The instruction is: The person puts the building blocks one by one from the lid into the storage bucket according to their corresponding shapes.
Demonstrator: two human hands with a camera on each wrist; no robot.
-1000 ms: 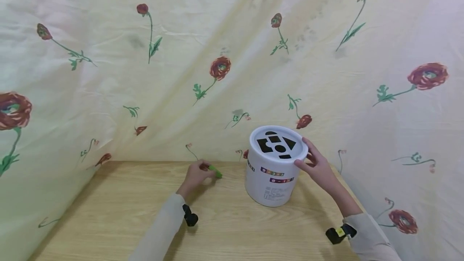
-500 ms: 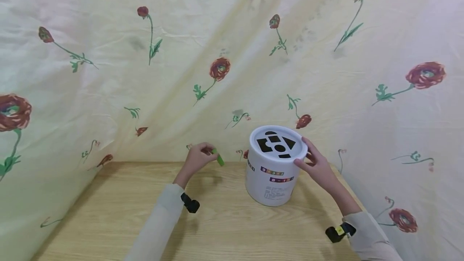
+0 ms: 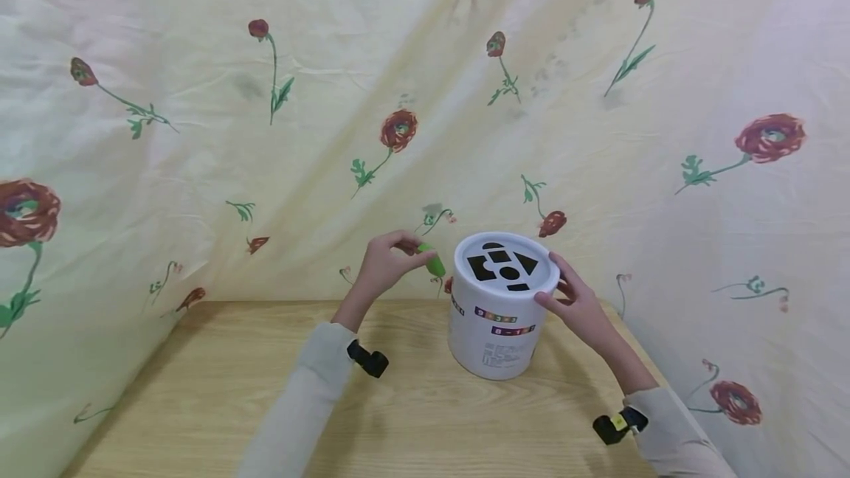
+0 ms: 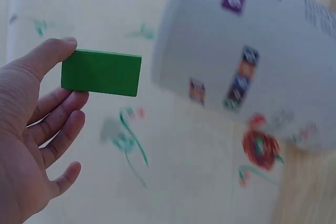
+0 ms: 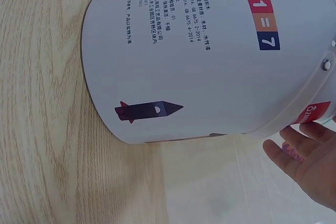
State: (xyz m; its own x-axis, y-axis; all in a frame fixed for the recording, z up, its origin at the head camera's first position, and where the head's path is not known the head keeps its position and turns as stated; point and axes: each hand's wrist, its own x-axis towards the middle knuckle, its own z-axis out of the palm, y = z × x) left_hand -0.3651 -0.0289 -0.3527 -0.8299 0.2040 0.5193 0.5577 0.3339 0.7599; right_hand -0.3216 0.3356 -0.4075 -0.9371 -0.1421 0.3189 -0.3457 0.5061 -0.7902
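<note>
My left hand (image 3: 387,268) pinches one end of a green rectangular wooden block (image 4: 101,73) between thumb and fingers. The block is in the air, just left of the upper side of a white bucket (image 3: 491,338), apart from it. Dark shaped holes, among them a triangle, a circle and a square, open in the bucket's lid (image 3: 470,243). On the bucket's right side my right hand (image 3: 580,310) holds the lid's edge, thumb in front and fingers farther back. From the right wrist, fingers touch the bucket's side near the rim; the thumb is out of sight.
The bucket stands upright on a wooden table (image 3: 265,389). A pale cloth (image 3: 319,168) printed with red flowers hangs behind and along both sides of the table. Each wrist carries a small black camera (image 3: 368,358).
My left hand has lifted the green block from low over the table and carried it up and right, closer to the bucket. The right hand and bucket have stayed in place.
</note>
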